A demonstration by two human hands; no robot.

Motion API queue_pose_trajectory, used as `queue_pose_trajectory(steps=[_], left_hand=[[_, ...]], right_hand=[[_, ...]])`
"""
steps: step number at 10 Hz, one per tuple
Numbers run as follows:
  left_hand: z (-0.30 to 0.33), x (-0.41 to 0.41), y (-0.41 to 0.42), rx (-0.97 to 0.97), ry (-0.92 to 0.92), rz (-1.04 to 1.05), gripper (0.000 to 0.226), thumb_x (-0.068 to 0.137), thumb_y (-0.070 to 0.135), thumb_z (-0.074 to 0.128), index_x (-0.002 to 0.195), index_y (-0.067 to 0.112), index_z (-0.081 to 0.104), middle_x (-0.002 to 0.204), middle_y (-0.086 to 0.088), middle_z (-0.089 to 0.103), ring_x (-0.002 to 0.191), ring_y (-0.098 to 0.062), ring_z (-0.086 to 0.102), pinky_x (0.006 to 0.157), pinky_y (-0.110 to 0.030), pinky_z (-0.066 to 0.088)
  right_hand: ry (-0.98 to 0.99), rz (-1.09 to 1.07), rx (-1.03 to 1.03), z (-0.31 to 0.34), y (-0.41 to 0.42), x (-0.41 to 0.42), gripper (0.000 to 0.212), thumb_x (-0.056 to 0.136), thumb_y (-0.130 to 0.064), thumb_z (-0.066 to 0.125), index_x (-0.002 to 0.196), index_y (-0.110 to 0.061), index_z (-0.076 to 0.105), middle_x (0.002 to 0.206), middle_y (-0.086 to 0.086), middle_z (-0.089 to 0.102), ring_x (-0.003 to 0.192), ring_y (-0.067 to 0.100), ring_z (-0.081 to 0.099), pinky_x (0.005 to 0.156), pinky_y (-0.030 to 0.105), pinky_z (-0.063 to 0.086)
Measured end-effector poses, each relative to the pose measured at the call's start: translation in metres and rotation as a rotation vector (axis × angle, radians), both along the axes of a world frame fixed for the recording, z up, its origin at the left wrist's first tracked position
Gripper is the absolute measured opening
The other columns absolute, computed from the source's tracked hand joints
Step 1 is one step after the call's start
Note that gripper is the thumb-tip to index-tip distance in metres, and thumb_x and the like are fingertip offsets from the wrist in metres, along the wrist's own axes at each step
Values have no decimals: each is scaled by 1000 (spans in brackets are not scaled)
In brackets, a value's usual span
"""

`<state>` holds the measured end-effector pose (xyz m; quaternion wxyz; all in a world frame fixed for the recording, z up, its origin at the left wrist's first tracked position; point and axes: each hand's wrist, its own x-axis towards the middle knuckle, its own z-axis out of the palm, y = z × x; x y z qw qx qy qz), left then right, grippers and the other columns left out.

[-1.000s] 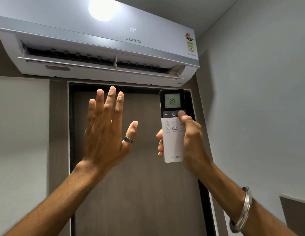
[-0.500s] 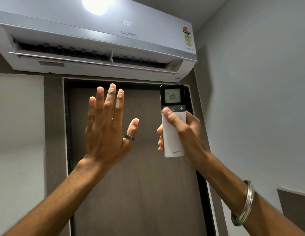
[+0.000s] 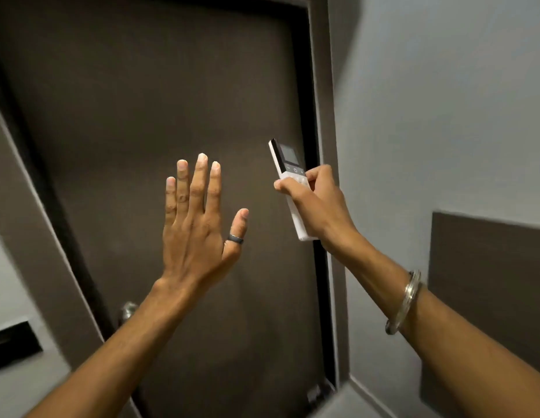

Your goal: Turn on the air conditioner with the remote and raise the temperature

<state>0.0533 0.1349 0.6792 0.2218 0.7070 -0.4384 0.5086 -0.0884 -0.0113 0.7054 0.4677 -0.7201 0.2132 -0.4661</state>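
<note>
My right hand (image 3: 315, 203) grips a slim white remote (image 3: 288, 173) with a dark top and a small screen, tilted to the left, thumb lying across its upper buttons. The screen's digits are too blurred to read. My left hand (image 3: 196, 224) is raised flat in front of the door, fingers spread, palm away from me, a dark ring on the thumb, holding nothing. The air conditioner is out of view above the frame.
A dark brown door (image 3: 160, 101) fills the middle, with a metal knob (image 3: 127, 310) low on its left. A grey wall (image 3: 443, 116) runs along the right with a dark panel (image 3: 488, 282). A black switch plate (image 3: 12, 345) sits at the left edge.
The view has dropped, so the air conditioner has left the frame. Its display went from 19 to 20 earlier. My right hand has tilted the remote leftward and lowered it; the left hand stays raised.
</note>
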Motion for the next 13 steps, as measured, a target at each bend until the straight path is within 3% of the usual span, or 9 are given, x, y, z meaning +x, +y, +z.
queue_pose_trajectory(steps=[1,2,4,7,8,10,11,12,13], left_hand=[[-81,-3,-20,107,165,-34,78,101,54,34,163,10,14,173,-13,7,160,-31,-5,132,-47,1],[-224,-23,-36,323,443,-119,76,102,53,35,162,10,16,173,-12,5,160,-28,-8,132,-48,1],[-410,-63,-50,686,774,-137,74,101,50,33,159,5,27,171,-16,17,160,-32,2,130,-55,13],[-610,-71,-94,1057,948,-97,72,103,49,28,160,5,24,171,-17,14,160,-34,3,131,-51,9],[-692,-72,-109,1168,984,-72,73,104,50,25,161,6,17,172,-17,8,160,-33,-2,132,-50,7],[-756,-77,-133,1167,1081,-23,72,104,50,29,162,9,14,173,-16,6,159,-31,-4,132,-49,4],[-760,-79,-140,1139,1101,-33,72,105,50,30,162,9,15,173,-16,7,160,-31,-4,132,-48,3],[-752,-79,-148,1074,1102,-11,71,105,50,29,162,10,14,173,-15,7,160,-31,-4,132,-49,4],[-734,-72,-148,1036,1074,18,71,106,51,26,162,10,13,173,-15,7,160,-30,-4,132,-50,5]], right_hand=[[73,-54,128,-65,-23,-2,45,68,-53,76,98,-26,57,106,0,67,87,14,69,66,30,56],[291,-181,323,-185,-63,-16,34,64,-36,88,83,-36,60,104,-1,75,82,8,70,64,24,55],[687,-396,739,-381,-123,-60,34,63,-32,98,81,-21,71,97,6,80,92,28,79,82,41,68],[796,-488,1190,-640,-175,-92,36,77,-38,91,97,-13,73,96,8,79,82,26,77,80,41,65],[790,-508,1301,-739,-196,-75,58,83,-37,87,129,-7,69,121,11,77,107,30,76,101,45,61],[872,-485,1295,-831,-221,-43,71,91,-38,80,147,-3,53,146,17,62,132,35,64,110,48,55],[917,-506,1294,-845,-225,-36,83,84,-47,83,148,-6,48,145,14,60,130,31,63,110,46,55],[1207,-556,1133,-842,-222,-24,96,84,-72,68,152,-9,44,145,15,56,130,28,61,111,44,54],[1203,-614,959,-831,-218,-17,92,96,-72,51,158,-6,39,155,19,50,140,33,55,117,46,48]])
